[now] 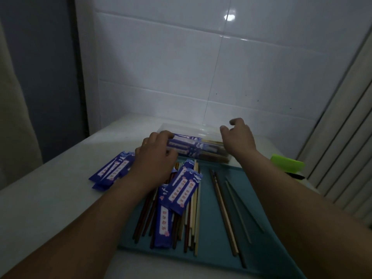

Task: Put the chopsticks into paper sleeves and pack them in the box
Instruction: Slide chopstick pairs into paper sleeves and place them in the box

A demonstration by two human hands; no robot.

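Mid-frame, the left hand (156,158) fingers (164,135) pinch the sleeved chopsticks (187,144) in the box (191,128); the right hand (238,137) fingers (236,121) hang loose above, holding nothing.

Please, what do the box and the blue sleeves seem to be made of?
The box: probably clear, glossy plastic; the sleeved chopsticks inside show through its wall. The blue sleeves: thin printed paper, it seems; flat, with sharp cut edges.
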